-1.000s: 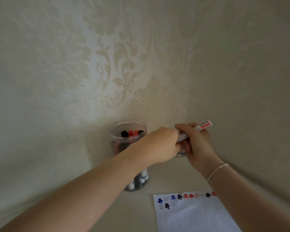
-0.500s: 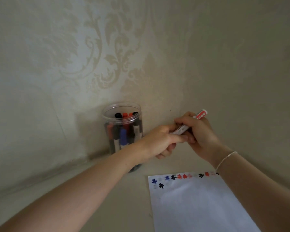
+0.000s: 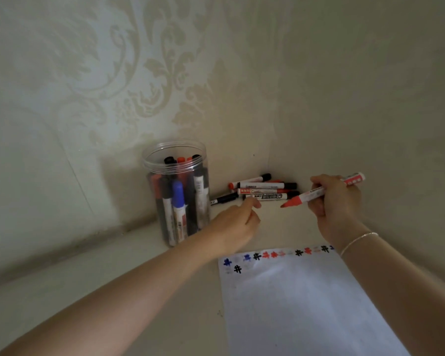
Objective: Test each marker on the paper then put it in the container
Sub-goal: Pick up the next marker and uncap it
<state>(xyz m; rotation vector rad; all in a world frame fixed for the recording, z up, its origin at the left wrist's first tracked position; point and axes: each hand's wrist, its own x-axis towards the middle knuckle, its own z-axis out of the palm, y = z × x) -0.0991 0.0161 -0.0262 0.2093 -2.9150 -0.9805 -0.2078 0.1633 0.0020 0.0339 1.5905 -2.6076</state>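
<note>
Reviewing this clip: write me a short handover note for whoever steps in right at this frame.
Right hand holds an uncapped red marker, tip bare, above the table. Left hand is low by the jar, fingers curled; whether it holds the cap cannot be seen.
Clear jar holds several tested markers. Untested pile lies in the corner.
Paper has test marks along its top edge.
Left: test this red marker, cap it, put it in the jar, then do the pile.

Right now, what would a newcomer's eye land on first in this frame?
First the right hand gripping an uncapped red marker above the paper, whose top edge carries red, blue and black test marks. Next, the clear container of markers on the left by the wall, and the loose markers piled in the corner.
</note>
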